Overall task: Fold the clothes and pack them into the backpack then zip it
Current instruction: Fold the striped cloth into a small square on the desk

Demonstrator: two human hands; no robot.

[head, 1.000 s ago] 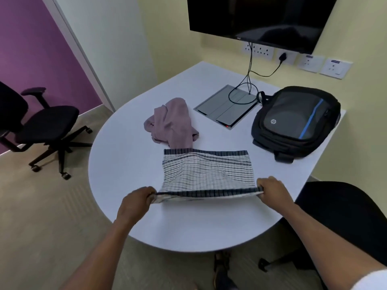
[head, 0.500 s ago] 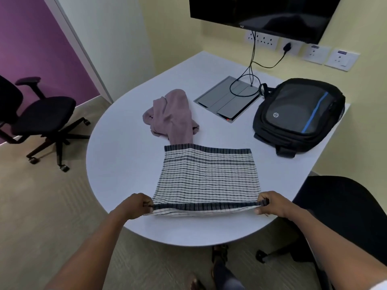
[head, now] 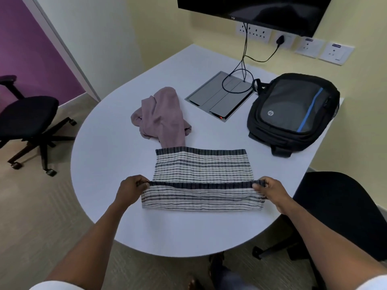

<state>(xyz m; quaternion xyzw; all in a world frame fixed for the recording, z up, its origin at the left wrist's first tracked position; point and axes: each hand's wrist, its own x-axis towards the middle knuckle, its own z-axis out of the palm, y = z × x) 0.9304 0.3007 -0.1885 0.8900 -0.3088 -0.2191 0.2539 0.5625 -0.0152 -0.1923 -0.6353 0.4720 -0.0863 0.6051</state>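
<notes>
A white garment with dark stripes [head: 202,170] lies flat on the white round table [head: 109,155], its near edge lifted and folded over toward the far side. My left hand [head: 130,190] pinches the left end of that dark-banded edge, and my right hand [head: 270,190] pinches the right end. A crumpled mauve garment [head: 162,117] lies just beyond the striped one, touching its far edge. The black backpack [head: 293,109] with a blue stripe lies flat at the right of the table, zipped shut as far as I can see.
A grey floor-box panel [head: 217,97] with black cables sits at the table's back, under a wall screen [head: 261,9]. A black office chair [head: 27,118] stands at left, another chair seat [head: 339,206] at my right. Wall sockets line the yellow wall.
Both hands pulled the striped garment's near edge toward me, then carried it up and forward over the cloth, making a fold. The camera view shifted slightly.
</notes>
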